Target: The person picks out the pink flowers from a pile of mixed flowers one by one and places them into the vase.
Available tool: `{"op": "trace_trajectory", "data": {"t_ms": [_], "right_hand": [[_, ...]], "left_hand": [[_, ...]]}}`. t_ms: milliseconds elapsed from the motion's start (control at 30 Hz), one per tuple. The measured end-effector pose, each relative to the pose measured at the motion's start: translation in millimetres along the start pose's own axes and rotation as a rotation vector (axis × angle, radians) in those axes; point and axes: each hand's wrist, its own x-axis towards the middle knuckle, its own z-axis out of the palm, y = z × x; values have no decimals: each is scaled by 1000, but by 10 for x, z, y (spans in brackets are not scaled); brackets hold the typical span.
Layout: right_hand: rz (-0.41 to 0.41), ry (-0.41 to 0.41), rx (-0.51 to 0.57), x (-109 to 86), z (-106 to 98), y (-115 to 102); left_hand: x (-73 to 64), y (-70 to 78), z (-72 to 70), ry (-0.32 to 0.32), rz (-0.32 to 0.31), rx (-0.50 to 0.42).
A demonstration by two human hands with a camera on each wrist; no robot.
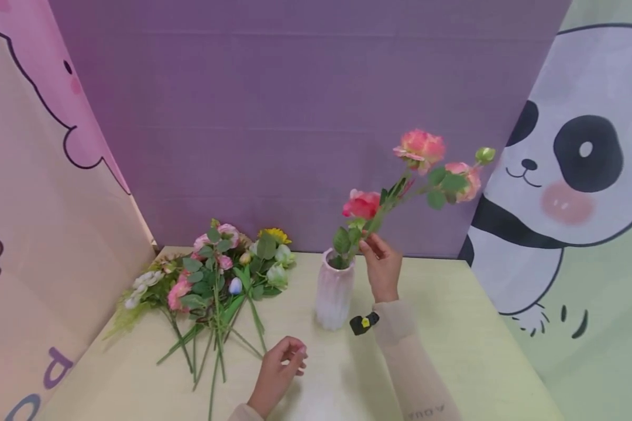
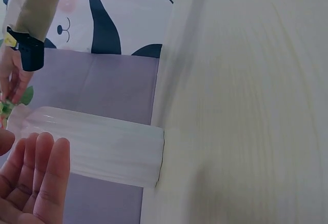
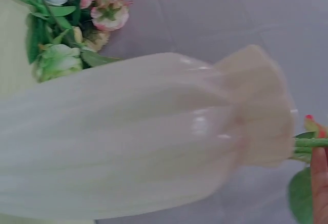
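A pale pink-and-white ribbed vase (image 1: pixel 335 295) stands upright on the table, and it fills much of the right wrist view (image 3: pixel 154 131). Artificial flower stems with pink blooms (image 1: pixel 420 149) rise from its mouth and lean to the right. Just above the rim, my right hand (image 1: pixel 383 266) pinches the green stems (image 3: pixel 310 142) between thumb and fingers. My left hand (image 1: pixel 279 371) hovers over the table in front of the vase, fingers loosely bent and holding nothing. In the left wrist view its fingers (image 2: pixel 50 175) appear before the vase, apparently apart from it.
A pile of artificial flowers (image 1: pixel 210 275) lies on the left of the table (image 1: pixel 432 362), stems toward the front. Behind stands a purple panel (image 1: pixel 295 117). Printed walls flank both sides, with a panda (image 1: pixel 532 269) on the right. A black wrist camera (image 1: pixel 363 323) sits at my right wrist.
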Motion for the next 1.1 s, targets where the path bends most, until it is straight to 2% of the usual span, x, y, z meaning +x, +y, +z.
{"op": "trace_trajectory", "data": {"t_ms": [133,267,467,600,700,833,1000,1100], "right_hand": [[35,-16,4,-77,-2,63],[30,-19,-45,-163,20,-20],[-11,-5,-172,-255,30,-131],[-69,-39,-229,-284,30,-137],[-99,-81,-245,-283,27,-127],[-129,-128,-278,-275,23,-120],[-157,-142,-312,-310,38,-148],[-181,-140,-344,-331,55,-159]], "left_hand": [[-6,14,11,-13,-1,1],[-2,-17,25,-9,2,-10],[54,-251,37,-12,-30,11],[74,-349,36,-21,-12,23],[69,-357,41,-27,-4,4],[52,-316,42,-29,-24,-12],[46,-338,43,-38,-48,-6],[16,-236,41,-48,-50,-6]]}}
